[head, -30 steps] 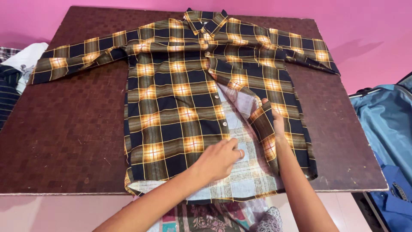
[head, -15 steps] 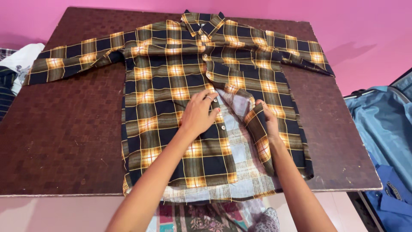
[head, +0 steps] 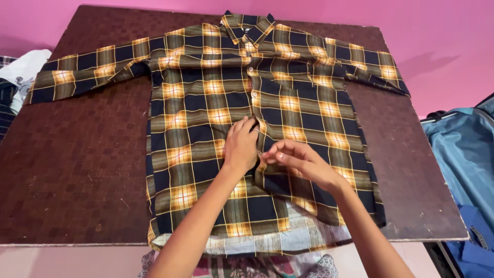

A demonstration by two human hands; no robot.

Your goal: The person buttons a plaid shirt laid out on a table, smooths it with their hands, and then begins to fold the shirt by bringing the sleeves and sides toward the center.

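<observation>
- A plaid shirt point(head: 206, 103) in dark blue, olive and orange lies face up on a dark brown table point(head: 77, 170), collar toward the far edge, both sleeves spread out toward the left and right edges, hem hanging slightly over the near edge.
- The left hand point(head: 241, 146) rests palm down on the shirt's front opening at mid-chest, fingers bent together and pressing the left panel's edge; they pinch at the cloth, though I cannot tell exactly what they grip.
- The right hand point(head: 298, 162) sits just beside it, touching the same opening, fingers curled closed and nipping the edge of the right panel between thumb and fingertips.
- Compared with half a second ago, the right panel, then folded back to show the pale lining, has been drawn across: the front is now closed from collar down to the hands, and lining shows only below them near the hem.
- Both hands have come together at the placket; a second ago the left hand was lower, near the hem.
- A blue bag point(head: 463, 170) stands off the table's right edge; a bundle of white and striped cloth point(head: 20, 72) lies by the left edge.
- Pink wall behind the far edge.
</observation>
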